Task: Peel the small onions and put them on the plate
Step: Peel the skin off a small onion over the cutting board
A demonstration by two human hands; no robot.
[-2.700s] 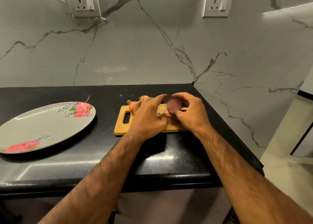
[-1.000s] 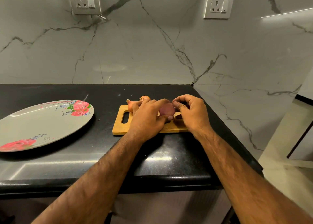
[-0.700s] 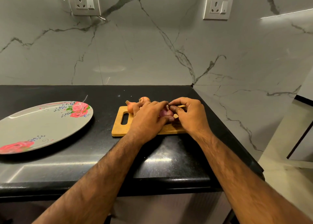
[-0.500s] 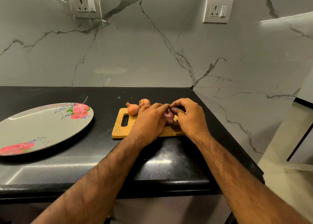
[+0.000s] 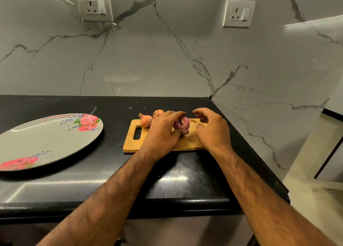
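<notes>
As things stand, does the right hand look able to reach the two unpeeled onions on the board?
Probably not directly: the left hand, gripping the purple onion, sits between the right hand and the unpeeled onions. It would need to pass over or behind.

Legible text, labels, brands, numbers or signs in my view: none. The plate [image 5: 46, 140] carries a printed pattern of roses and sprigs only. On the left wall socket [image 5: 94, 6] and the right wall socket [image 5: 239, 13], any marking on the switch faces is too small to read.
</notes>
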